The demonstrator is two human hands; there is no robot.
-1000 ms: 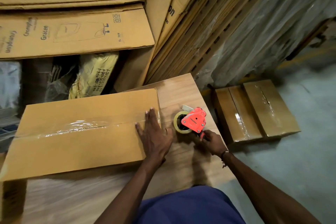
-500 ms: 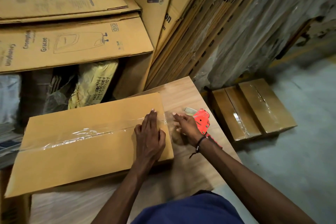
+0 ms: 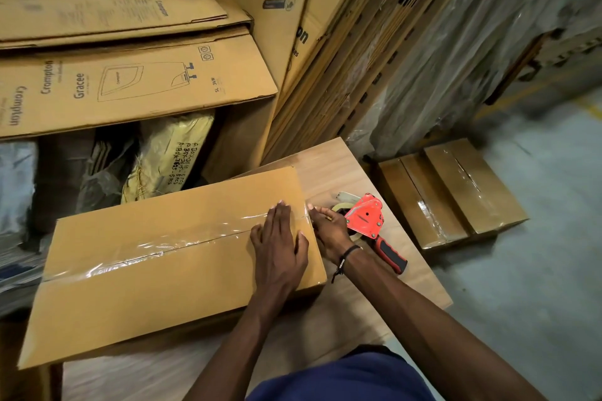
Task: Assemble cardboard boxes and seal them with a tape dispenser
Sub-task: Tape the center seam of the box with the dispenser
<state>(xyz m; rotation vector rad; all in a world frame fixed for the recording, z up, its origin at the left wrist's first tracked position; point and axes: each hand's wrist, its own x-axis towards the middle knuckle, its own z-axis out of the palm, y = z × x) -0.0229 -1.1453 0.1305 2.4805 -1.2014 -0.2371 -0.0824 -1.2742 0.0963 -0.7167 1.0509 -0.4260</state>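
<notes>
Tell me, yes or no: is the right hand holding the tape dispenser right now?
No. The tape dispenser lies on the table while the right hand presses tape at the box's end.

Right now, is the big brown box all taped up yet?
Nearly. Clear tape already covers the top seam of the brown cardboard box. The left hand presses flat on top while the right hand works at the box's end. The red tape dispenser lies on the wooden table. Other sides are hidden.

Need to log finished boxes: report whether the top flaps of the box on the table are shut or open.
Shut. The box has both top flaps lying flat, meeting at a centre seam covered by clear tape; the left hand presses flat on it.
</notes>
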